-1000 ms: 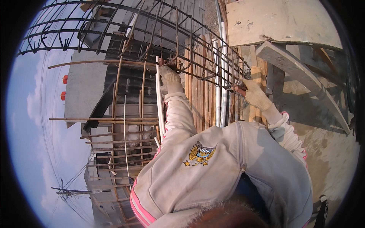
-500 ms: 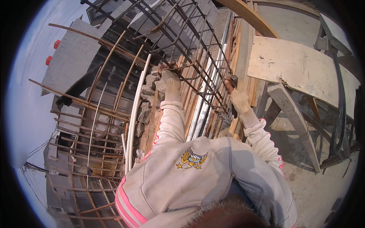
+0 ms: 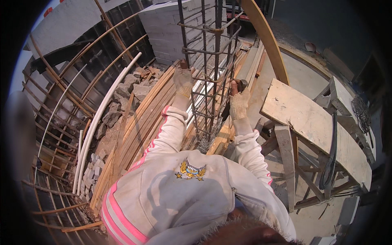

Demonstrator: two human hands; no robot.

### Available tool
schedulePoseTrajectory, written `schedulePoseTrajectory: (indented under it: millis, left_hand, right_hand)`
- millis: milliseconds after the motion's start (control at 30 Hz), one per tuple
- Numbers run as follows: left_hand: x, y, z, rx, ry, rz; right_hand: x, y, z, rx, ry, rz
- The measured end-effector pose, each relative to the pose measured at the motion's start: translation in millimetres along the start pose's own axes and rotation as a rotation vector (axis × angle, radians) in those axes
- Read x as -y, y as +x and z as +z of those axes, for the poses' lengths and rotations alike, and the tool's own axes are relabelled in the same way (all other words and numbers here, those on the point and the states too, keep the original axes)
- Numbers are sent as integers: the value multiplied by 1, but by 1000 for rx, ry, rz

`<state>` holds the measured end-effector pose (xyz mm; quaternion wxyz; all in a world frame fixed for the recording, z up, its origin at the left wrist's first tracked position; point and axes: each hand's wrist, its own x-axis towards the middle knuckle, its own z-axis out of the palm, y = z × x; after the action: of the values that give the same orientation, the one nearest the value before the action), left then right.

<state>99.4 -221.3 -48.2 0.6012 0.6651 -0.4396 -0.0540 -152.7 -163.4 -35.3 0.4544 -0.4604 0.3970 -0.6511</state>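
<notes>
A tall rebar cage [image 3: 217, 34] of dark rods and bent stirrups stands in front of me. My left hand [image 3: 182, 79], in a pale knitted glove with bare fingertips, is closed at the cage's left corner rod. The undersides of its fingers are hidden. On the cage's right side my right hand [image 3: 239, 100], gloved the same way, grips a dark metal tool [image 3: 242, 85] with a rounded head. A black handle shows below that hand, and the tool's exact kind is unclear. The cage's lower end lies close to my chest.
Long timber boards [image 3: 134, 112] and white pipes [image 3: 107, 107] run along the left, beside broken stones [image 3: 111, 118]. Pale blocks [image 3: 163, 30] are stacked behind. At right stands a wooden trestle table [image 3: 302, 116]; a curved wooden strip [image 3: 267, 36] arches above it.
My view has turned, so the cage now appears more upright and more of the boards and stones shows. Both hands stay at the cage, the right still gripping the tool.
</notes>
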Motion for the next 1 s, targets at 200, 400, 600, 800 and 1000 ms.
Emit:
schedulePoseTrajectory:
  millis: [200,400,600,800,1000]
  left_hand:
    - [-118,14,-25,158,-739,-170]
    - [-94,35,-32,414,-782,-296]
    - [-96,34,-8,329,-1193,-309]
    - [-86,38,-11,392,-1187,-393]
    - [-106,29,-28,411,-1102,-338]
  right_hand:
    - [56,38,29,-21,36,-102]
    - [100,52,67,48,-85,-12]
    - [97,44,84,-98,-51,-43]
    - [94,47,84,-82,16,6]
    - [97,52,80,-87,42,97]
